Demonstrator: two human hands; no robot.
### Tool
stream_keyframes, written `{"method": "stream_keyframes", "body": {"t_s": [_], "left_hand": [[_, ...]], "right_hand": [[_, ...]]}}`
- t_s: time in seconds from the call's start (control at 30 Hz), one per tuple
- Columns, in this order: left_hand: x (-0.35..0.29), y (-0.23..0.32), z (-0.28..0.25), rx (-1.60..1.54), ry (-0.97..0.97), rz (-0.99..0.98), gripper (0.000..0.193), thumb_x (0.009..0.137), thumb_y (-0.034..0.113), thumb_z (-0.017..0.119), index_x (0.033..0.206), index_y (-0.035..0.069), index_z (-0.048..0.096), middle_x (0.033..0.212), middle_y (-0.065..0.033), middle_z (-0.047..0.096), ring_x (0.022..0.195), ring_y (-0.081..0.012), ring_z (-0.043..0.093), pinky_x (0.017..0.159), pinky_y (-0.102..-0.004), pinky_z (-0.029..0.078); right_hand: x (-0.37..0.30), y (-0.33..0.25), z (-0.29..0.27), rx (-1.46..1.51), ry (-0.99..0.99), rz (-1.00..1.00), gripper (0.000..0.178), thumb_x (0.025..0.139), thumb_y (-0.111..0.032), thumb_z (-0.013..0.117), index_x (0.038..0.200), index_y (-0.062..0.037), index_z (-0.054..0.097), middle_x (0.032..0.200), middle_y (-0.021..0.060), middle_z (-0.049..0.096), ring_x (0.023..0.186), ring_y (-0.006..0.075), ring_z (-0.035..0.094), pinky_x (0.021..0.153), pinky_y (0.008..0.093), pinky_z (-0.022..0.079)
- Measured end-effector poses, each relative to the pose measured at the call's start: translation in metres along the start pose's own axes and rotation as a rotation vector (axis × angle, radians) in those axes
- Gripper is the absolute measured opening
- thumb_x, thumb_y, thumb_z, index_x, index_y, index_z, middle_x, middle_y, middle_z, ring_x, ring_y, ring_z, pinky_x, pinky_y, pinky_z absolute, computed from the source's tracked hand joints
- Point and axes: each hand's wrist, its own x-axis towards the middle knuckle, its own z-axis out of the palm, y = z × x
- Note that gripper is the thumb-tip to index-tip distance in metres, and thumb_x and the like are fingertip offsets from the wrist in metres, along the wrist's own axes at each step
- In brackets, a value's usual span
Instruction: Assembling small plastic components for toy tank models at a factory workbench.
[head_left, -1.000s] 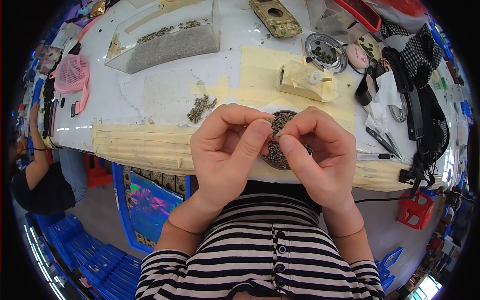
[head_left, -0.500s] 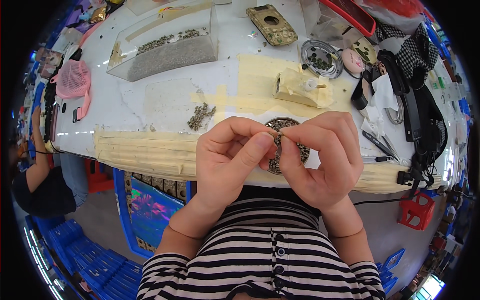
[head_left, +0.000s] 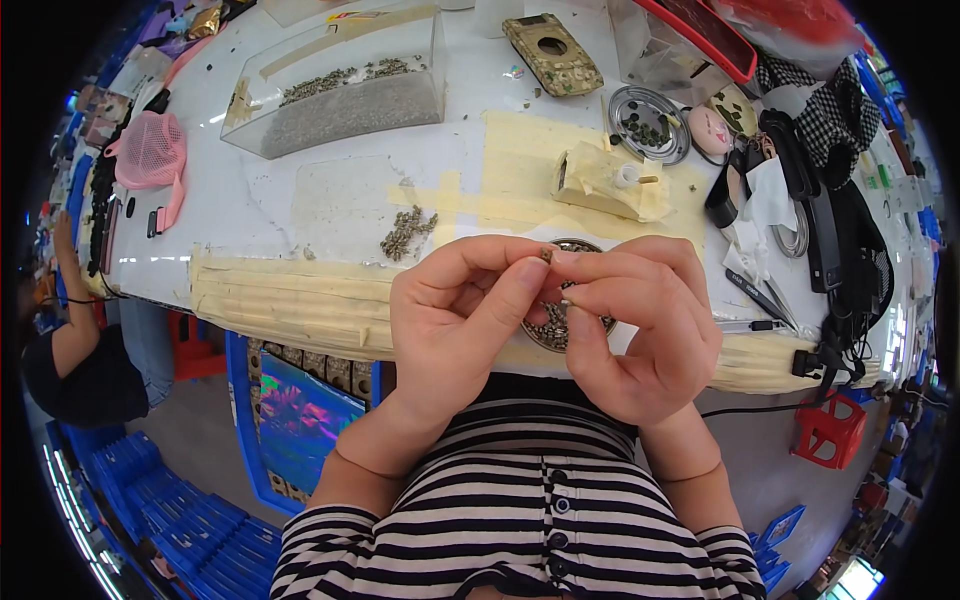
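Loosely curled, our left hand (head_left: 452, 312) pinches a small dark part (head_left: 546, 256), our right hand (head_left: 650, 335) a tiny pale part (head_left: 567, 298)

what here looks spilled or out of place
The small heap of tiny parts lies loose on the white table, while similar-looking bits sit in the round dish and clear bin; it may be deliberate.

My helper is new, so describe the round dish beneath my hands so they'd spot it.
Find the white table. At its near edge, partly hidden under your left hand and right hand, sits a round dish. Small speckled brown pieces fill it, whereas the clear dish farther right holds dark green ones.
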Motion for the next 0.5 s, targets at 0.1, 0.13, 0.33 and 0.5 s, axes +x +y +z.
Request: {"method": "stream_keyframes", "body": {"t_s": [0.1,0.13,0.33,0.5], "left_hand": [[-0.0007,-0.0004,-0.0001,-0.025,0.0,0.013,0.016,0.095,0.001,0.061,0.109,-0.005,0.065,0.098,-0.0103,0.071,0.084,-0.0101,0.066,0.077,-0.0236,0.056],[-0.0008,-0.0001,0.0001,-0.027,0.001,0.012,0.016,0.095,0.001,0.061,0.109,-0.006,0.065,0.098,-0.0106,0.071,0.085,-0.0104,0.066,0.077,-0.0237,0.056],[-0.0013,0.0003,-0.0013,0.005,-0.004,0.013,0.017,0.094,0.0,0.061,0.109,-0.006,0.065,0.098,-0.011,0.071,0.086,-0.0111,0.068,0.078,-0.0234,0.057],[-0.002,0.0011,-0.0016,0.015,-0.009,0.017,0.017,0.094,0.0,0.061,0.11,-0.006,0.065,0.096,-0.0101,0.071,0.086,-0.0106,0.068,0.078,-0.0231,0.056]], "right_hand": [[-0.0003,-0.0001,0.0,0.046,-0.002,0.011,0.026,0.064,0.004,0.074,0.086,-0.0059,0.067,0.094,0.0057,0.072,0.078,0.0233,0.063,0.067,0.0298,0.052],[-0.0004,-0.0003,0.0001,0.058,-0.001,0.013,0.026,0.064,0.004,0.074,0.087,-0.0057,0.067,0.094,0.0059,0.073,0.078,0.0233,0.063,0.068,0.0298,0.052],[-0.0004,0.0002,0.0001,0.059,-0.012,0.005,0.026,0.064,0.004,0.074,0.087,-0.0056,0.067,0.093,0.0061,0.073,0.077,0.0233,0.063,0.068,0.0301,0.052],[-0.0014,-0.0001,-0.0002,0.09,-0.008,0.036,0.025,0.065,0.004,0.073,0.087,-0.0054,0.067,0.093,0.0069,0.073,0.078,0.0237,0.064,0.069,0.0305,0.052]]}}
